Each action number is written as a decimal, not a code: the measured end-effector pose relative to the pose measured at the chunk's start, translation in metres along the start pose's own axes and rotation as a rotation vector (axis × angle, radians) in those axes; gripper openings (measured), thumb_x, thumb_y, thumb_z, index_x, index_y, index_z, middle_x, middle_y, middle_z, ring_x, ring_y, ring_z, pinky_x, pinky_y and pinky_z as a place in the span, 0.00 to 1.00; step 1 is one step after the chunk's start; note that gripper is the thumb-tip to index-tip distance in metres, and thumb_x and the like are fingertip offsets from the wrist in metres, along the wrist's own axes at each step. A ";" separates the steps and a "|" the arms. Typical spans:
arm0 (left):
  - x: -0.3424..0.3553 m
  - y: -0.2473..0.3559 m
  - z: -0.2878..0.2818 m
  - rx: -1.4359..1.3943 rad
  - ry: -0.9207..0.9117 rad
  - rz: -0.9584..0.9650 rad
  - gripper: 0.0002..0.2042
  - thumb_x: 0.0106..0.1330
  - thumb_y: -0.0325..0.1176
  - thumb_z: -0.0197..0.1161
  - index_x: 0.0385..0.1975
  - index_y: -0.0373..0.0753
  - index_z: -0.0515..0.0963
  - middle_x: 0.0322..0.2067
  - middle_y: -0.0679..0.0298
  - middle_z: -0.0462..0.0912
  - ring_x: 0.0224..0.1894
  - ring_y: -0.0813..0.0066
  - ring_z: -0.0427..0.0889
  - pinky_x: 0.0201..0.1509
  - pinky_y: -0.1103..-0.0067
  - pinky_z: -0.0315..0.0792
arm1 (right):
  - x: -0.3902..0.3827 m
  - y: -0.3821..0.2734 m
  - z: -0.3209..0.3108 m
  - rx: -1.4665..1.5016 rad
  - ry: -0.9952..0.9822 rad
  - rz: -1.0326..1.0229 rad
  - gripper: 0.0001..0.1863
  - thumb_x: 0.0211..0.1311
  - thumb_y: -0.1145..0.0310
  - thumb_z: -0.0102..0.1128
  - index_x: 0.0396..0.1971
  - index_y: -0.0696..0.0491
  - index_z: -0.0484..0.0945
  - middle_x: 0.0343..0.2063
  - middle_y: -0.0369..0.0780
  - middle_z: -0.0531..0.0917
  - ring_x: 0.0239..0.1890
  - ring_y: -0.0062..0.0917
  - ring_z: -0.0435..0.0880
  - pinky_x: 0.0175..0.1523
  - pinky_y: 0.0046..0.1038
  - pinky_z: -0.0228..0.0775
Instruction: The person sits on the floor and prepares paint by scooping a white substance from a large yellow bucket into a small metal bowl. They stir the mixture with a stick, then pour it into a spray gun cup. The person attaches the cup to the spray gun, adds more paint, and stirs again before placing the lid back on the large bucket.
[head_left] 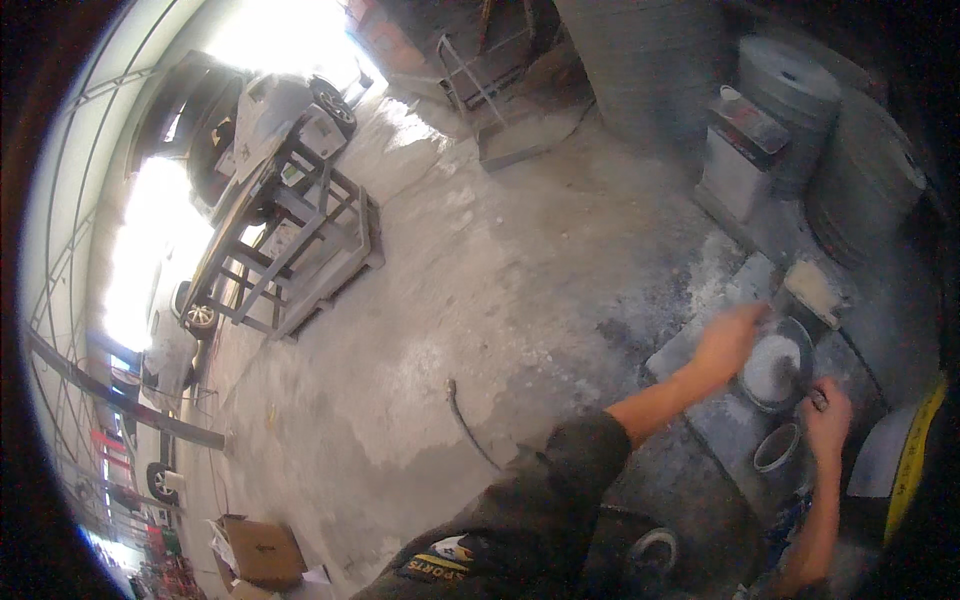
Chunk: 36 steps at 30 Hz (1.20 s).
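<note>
A round container (762, 389) of pale grey-white powder rests on a grey slab (680, 350) at the right. My left hand (732, 340) is curled at its upper-left rim. My right hand (828, 420) grips a dark tool handle at the lower-right rim; the tool's end in the powder is unclear. Below them stands a smaller round pot (776, 447). A pale block or brush (812, 288) lies above the container, its kind hard to tell.
Behind are large drums (790, 80) and a boxy tin (735, 160). A timber rack (290, 250), vehicles, a hand trolley (515, 150) and a cardboard box (260, 550) occupy the workshop. A hose (462, 420) lies on the concrete floor.
</note>
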<state>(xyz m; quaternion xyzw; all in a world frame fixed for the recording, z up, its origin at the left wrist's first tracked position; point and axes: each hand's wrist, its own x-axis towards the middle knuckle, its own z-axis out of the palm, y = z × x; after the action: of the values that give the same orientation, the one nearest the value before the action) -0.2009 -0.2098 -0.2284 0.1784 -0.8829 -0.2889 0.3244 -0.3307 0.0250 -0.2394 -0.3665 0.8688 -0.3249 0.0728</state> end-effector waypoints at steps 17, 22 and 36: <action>-0.088 -0.128 -0.031 -0.556 -0.255 -0.951 0.21 0.50 0.30 0.70 0.46 0.34 0.81 0.34 0.59 0.87 0.28 0.78 0.85 0.35 0.80 0.79 | 0.006 -0.057 0.008 -0.165 -0.173 -0.076 0.21 0.47 0.76 0.61 0.45 0.46 0.79 0.46 0.41 0.78 0.52 0.39 0.77 0.55 0.39 0.71; -0.091 -0.094 -0.021 -0.255 -0.274 -0.820 0.20 0.53 0.33 0.69 0.47 0.34 0.81 0.32 0.58 0.87 0.30 0.73 0.86 0.38 0.78 0.78 | -0.021 -0.038 -0.018 -0.193 -0.233 -0.167 0.28 0.47 0.80 0.58 0.53 0.45 0.77 0.47 0.42 0.79 0.54 0.40 0.74 0.59 0.37 0.68; -0.065 -0.065 -0.098 -1.230 -0.348 -0.833 0.31 0.68 0.41 0.57 0.70 0.46 0.56 0.71 0.59 0.56 0.71 0.62 0.57 0.67 0.58 0.59 | -0.221 0.020 -0.028 -0.340 -0.006 0.522 0.47 0.42 0.58 0.77 0.64 0.53 0.62 0.57 0.52 0.67 0.55 0.49 0.73 0.56 0.43 0.69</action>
<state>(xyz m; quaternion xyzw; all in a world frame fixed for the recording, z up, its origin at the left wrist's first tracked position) -0.0793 -0.2659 -0.2387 0.2356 -0.4613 -0.8511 0.0856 -0.1932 0.2008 -0.2547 -0.1388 0.9753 -0.1440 0.0940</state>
